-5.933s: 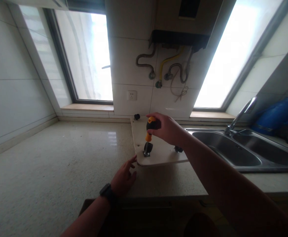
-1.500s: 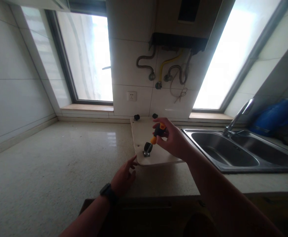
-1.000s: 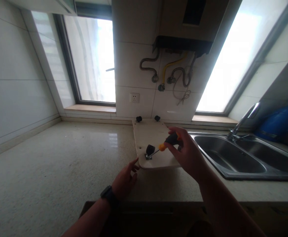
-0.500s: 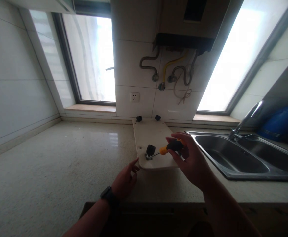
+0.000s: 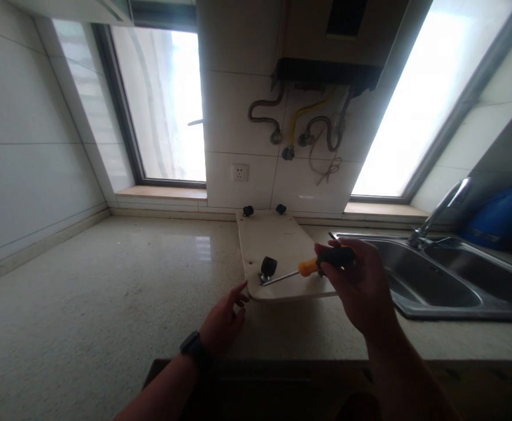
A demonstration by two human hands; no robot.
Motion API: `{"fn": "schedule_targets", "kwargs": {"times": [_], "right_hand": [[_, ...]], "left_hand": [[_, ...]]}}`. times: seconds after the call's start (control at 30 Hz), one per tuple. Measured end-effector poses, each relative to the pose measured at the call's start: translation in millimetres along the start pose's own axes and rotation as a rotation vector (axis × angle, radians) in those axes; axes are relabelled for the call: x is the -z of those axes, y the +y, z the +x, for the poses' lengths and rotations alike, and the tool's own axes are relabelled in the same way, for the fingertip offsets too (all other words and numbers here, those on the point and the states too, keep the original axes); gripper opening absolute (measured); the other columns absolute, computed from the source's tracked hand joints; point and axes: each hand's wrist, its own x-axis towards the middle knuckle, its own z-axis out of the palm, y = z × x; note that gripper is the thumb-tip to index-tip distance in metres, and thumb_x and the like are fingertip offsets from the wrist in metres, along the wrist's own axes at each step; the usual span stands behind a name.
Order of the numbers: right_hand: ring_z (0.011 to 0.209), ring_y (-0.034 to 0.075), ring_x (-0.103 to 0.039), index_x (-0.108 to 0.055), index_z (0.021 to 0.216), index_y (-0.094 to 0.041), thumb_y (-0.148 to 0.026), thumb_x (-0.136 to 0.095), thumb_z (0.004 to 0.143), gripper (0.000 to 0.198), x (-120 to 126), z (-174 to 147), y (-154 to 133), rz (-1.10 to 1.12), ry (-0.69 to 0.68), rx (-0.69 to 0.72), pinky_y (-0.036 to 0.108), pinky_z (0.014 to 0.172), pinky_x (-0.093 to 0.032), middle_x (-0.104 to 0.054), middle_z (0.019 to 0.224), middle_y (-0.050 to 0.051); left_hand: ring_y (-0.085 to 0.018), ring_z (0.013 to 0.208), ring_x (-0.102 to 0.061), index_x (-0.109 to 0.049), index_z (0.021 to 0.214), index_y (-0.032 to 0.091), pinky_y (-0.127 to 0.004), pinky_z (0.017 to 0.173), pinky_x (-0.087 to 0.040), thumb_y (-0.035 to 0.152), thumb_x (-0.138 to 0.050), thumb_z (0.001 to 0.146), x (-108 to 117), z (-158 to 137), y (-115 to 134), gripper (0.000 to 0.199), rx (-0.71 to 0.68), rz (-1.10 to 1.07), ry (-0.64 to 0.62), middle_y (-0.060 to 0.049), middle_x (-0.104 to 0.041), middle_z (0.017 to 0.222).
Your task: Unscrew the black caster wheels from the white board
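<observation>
A pale board (image 5: 277, 245) lies flat on the stone counter (image 5: 107, 292) with small black caster wheels on it. One caster (image 5: 267, 268) stands near its front left corner, two more (image 5: 248, 211) (image 5: 281, 209) at its far edge. My right hand (image 5: 361, 283) grips a black and orange screwdriver (image 5: 321, 262), held nearly level, its metal tip lying at the front caster's base plate. My left hand (image 5: 224, 318), with a dark watch on the wrist, rests on the counter, fingertips touching the board's front left corner.
A steel double sink (image 5: 435, 283) with a tap (image 5: 440, 210) sits right of the board. A blue container (image 5: 497, 213) stands behind it. Pipes (image 5: 300, 126) hang under a wall heater, above a socket (image 5: 240, 172). Windows flank the tiled wall.
The screwdriver went from upright on the front caster to nearly level, and my right hand drew it right and toward me. My left hand stayed at the board's corner.
</observation>
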Motion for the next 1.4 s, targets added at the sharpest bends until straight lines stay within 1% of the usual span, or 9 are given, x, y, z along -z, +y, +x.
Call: {"fn": "schedule_targets", "kwargs": {"times": [0.13, 0.2, 0.33, 0.43, 0.53, 0.67, 0.8, 1.03, 1.4], "right_hand": [[0.106, 0.025, -0.073, -0.059, 0.118, -0.028, -0.021, -0.083, 0.077, 0.048, 14.8, -16.5, 23.0, 0.123, 0.251, -0.145, 0.044, 0.101, -0.056, -0.066, 0.117, 0.004], [0.106, 0.024, -0.074, -0.06, 0.117, -0.028, -0.022, -0.087, 0.071, 0.053, 23.2, -25.5, 34.4, 0.2, 0.372, -0.227, 0.039, 0.1, -0.057, -0.068, 0.116, 0.004], [0.1, 0.021, -0.076, -0.064, 0.11, -0.027, -0.023, -0.091, 0.064, 0.053, 44.4, -40.3, 52.2, 0.354, 0.565, -0.367, 0.026, 0.087, -0.061, -0.072, 0.107, 0.0], [0.095, 0.022, -0.077, -0.066, 0.105, -0.026, -0.019, -0.091, 0.06, 0.051, 64.0, -49.0, 63.5, 0.401, 0.688, -0.39, 0.028, 0.086, -0.063, -0.073, 0.1, -0.002], [0.095, 0.022, -0.077, -0.067, 0.104, -0.025, -0.016, -0.09, 0.059, 0.051, 83.6, -57.2, 76.1, 0.428, 0.757, -0.404, 0.028, 0.087, -0.063, -0.075, 0.094, 0.0], [0.093, 0.018, -0.076, -0.067, 0.102, -0.024, -0.014, -0.089, 0.059, 0.049, 102.4, -66.2, 90.9, 0.461, 0.806, -0.438, 0.028, 0.09, -0.062, -0.076, 0.089, -0.001], [0.096, 0.018, -0.076, -0.067, 0.102, -0.025, -0.016, -0.089, 0.06, 0.049, 109.9, -69.2, 94.0, 0.457, 0.784, -0.479, 0.028, 0.094, -0.06, -0.076, 0.088, -0.003], [0.092, 0.019, -0.076, -0.068, 0.095, -0.026, -0.016, -0.09, 0.058, 0.045, 109.3, -68.1, 84.2, 0.467, 0.786, -0.504, 0.028, 0.091, -0.061, -0.076, 0.086, -0.003], [0.095, 0.017, -0.076, -0.068, 0.097, -0.026, -0.016, -0.09, 0.059, 0.045, 103.6, -70.7, 95.2, 0.496, 0.751, -0.53, 0.027, 0.093, -0.06, -0.076, 0.086, -0.004]], "left_hand": [[-0.017, 0.092, -0.066, -0.028, 0.154, 0.03, -0.032, 0.076, -0.055, 0.016, -0.048, 0.095, -0.5, 0.3, 0.5, 0.065, 0.021, 0.006, 0.005, -0.007, -0.065, 0.117], [-0.017, 0.094, -0.066, -0.027, 0.154, 0.031, -0.033, 0.077, -0.055, 0.016, -0.048, 0.094, -0.7, 0.5, 0.6, 0.065, 0.015, 0.009, -0.001, -0.006, -0.066, 0.118], [-0.018, 0.099, -0.065, -0.027, 0.155, 0.032, -0.034, 0.08, -0.055, 0.015, -0.048, 0.095, -0.7, 0.6, 0.3, 0.066, 0.004, 0.006, -0.003, -0.006, -0.065, 0.119], [-0.017, 0.097, -0.065, -0.027, 0.155, 0.032, -0.033, 0.079, -0.055, 0.015, -0.048, 0.095, -0.9, 0.7, -1.0, 0.066, 0.012, 0.01, 0.003, -0.006, -0.065, 0.118], [-0.018, 0.099, -0.065, -0.026, 0.155, 0.032, -0.033, 0.08, -0.055, 0.014, -0.049, 0.094, -1.2, 1.3, -2.5, 0.068, -0.004, 0.013, -0.001, -0.006, -0.065, 0.119], [-0.017, 0.097, -0.065, -0.024, 0.155, 0.031, -0.033, 0.079, -0.055, 0.015, -0.048, 0.095, -1.6, 2.0, -2.3, 0.067, 0.003, 0.015, -0.011, -0.007, -0.065, 0.119], [-0.017, 0.094, -0.066, -0.025, 0.155, 0.029, -0.033, 0.079, -0.056, 0.016, -0.046, 0.096, -1.8, 1.1, 0.3, 0.065, 0.011, 0.035, -0.016, -0.009, -0.064, 0.119], [-0.017, 0.09, -0.068, -0.025, 0.155, 0.027, -0.033, 0.077, -0.058, 0.018, -0.046, 0.097, -1.3, 2.1, 3.1, 0.063, 0.007, 0.07, -0.008, -0.009, -0.066, 0.116], [-0.016, 0.091, -0.068, -0.023, 0.155, 0.029, -0.034, 0.079, -0.058, 0.019, -0.045, 0.098, -2.6, 1.3, 2.7, 0.062, 0.031, 0.078, -0.016, -0.008, -0.065, 0.118]]}}
